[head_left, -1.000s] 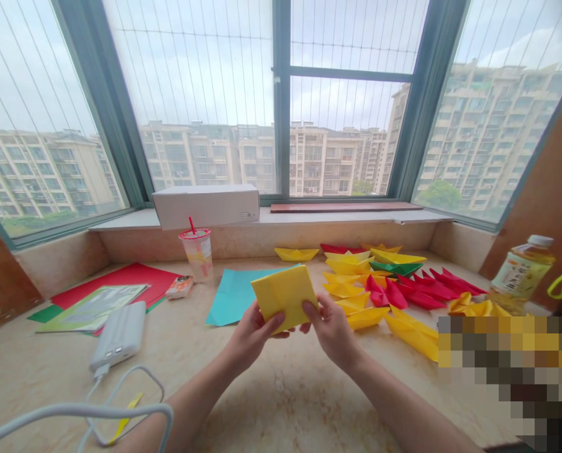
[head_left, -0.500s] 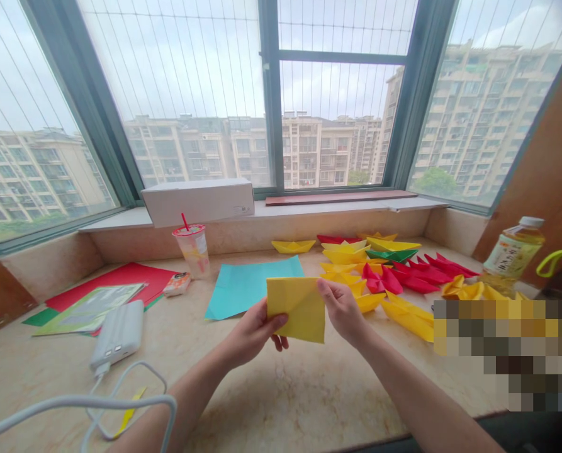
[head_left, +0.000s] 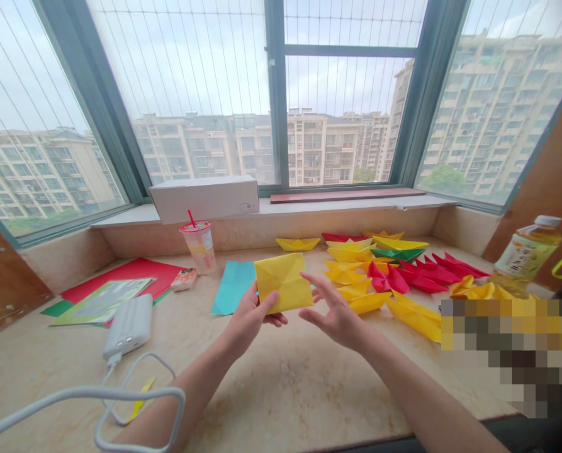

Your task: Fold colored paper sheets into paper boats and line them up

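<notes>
A folded yellow paper square [head_left: 284,283] with crease lines is raised above the counter. My left hand [head_left: 255,314] grips it at its lower left, thumb on the front and fingers behind. At the paper's right edge my right hand [head_left: 333,313] has its thumb and fingers spread apart, close to the paper; some fingertips are hidden behind it. Behind the paper lies a sheet of blue paper [head_left: 233,288], partly covered from view. To the right rest several folded paper boats, among them a yellow boat [head_left: 297,244] and a green boat [head_left: 398,254].
On the left are red paper [head_left: 162,272], a white power bank [head_left: 128,324] with a looping cable [head_left: 73,396], and a plastic cup [head_left: 199,245] with a straw. A white box [head_left: 205,200] sits on the sill. A bottle [head_left: 526,255] stands right.
My right hand has released the paper's top right corner and its fingers have spread. The paper has been turned in my left hand, showing a creased face. The view has shifted slightly.
</notes>
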The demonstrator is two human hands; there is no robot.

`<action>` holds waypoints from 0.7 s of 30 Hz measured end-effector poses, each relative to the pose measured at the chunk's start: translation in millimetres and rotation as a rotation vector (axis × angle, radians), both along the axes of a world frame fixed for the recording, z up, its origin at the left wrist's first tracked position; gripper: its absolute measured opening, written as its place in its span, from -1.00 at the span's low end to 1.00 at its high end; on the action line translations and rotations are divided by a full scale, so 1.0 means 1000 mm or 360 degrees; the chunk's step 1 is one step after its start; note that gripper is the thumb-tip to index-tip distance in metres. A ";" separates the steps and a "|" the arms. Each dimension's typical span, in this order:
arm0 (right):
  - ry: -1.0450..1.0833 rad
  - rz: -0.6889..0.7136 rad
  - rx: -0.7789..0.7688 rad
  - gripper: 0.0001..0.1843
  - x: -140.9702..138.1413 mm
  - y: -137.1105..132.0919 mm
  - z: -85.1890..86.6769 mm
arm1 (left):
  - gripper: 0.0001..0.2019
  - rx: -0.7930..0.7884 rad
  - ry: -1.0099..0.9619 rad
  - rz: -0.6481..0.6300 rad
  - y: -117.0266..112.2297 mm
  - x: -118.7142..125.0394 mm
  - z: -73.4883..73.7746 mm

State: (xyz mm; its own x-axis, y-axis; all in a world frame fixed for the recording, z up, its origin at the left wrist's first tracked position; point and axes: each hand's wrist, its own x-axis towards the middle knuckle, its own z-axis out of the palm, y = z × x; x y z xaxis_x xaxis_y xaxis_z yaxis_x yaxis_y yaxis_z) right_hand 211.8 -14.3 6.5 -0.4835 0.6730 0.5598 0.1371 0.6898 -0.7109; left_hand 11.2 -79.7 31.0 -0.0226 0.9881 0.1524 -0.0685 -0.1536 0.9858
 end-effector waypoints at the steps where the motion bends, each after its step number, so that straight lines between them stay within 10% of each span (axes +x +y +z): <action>1: -0.0111 0.0042 0.0087 -0.34 0.000 -0.002 -0.001 | -0.49 0.0004 -0.0029 0.0025 0.000 -0.001 0.001; 14: 0.0272 -0.0062 0.0100 -0.70 -0.002 0.005 0.000 | -0.44 0.0075 -0.0472 -0.0116 -0.002 0.004 -0.002; 21: 0.0310 0.0030 0.0106 -0.67 0.001 0.004 0.005 | -0.43 0.0339 -0.0120 0.0121 0.000 -0.004 0.001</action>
